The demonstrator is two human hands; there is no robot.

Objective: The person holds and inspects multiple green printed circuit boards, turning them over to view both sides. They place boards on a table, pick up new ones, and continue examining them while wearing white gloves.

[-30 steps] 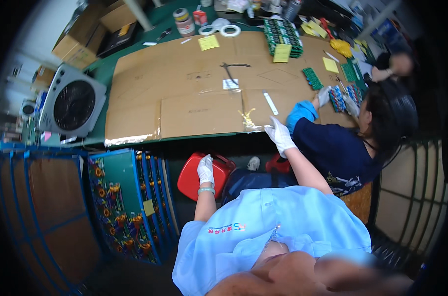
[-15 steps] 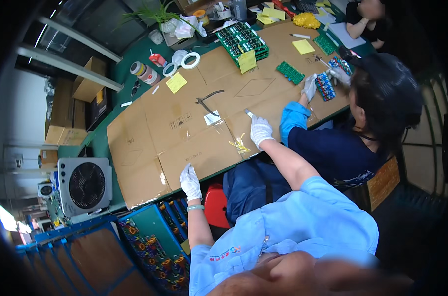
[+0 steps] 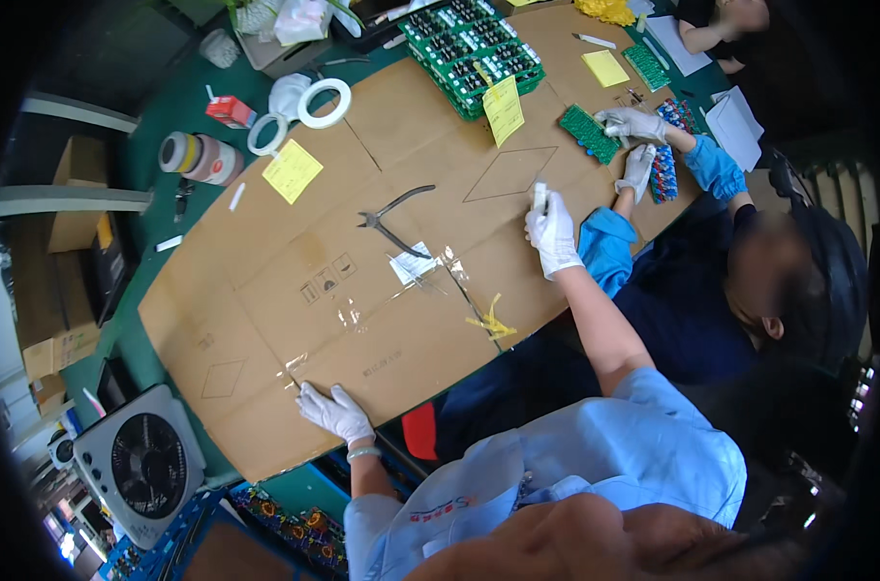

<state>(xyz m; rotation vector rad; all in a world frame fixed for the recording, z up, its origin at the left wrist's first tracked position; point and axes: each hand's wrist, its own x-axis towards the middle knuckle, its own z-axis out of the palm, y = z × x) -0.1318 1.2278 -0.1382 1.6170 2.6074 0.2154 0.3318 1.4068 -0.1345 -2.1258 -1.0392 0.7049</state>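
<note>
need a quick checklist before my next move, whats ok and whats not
1. Right hand gripping the white handheld item: ok, fingers closed around it.
2. Item's kind identified: cannot tell, the glove hides most of it.
3. Left hand free of tools: ok, fingers spread at the cardboard sheet, nothing visibly held.
4. Diagonal-cutting pliers closed: not ok, handles spread apart.
5. Right hand apart from the co-worker's blue sleeve: cannot tell, they look very close.

Can make out diamond outlines (image 3: 510, 174) and boxed pictograms (image 3: 328, 278) printed on the cardboard (image 3: 411, 339), a small logo with lettering (image 3: 445, 511) on the blue shirt (image 3: 595, 450), and faint, illegible marks on yellow notes (image 3: 293, 172)
</note>
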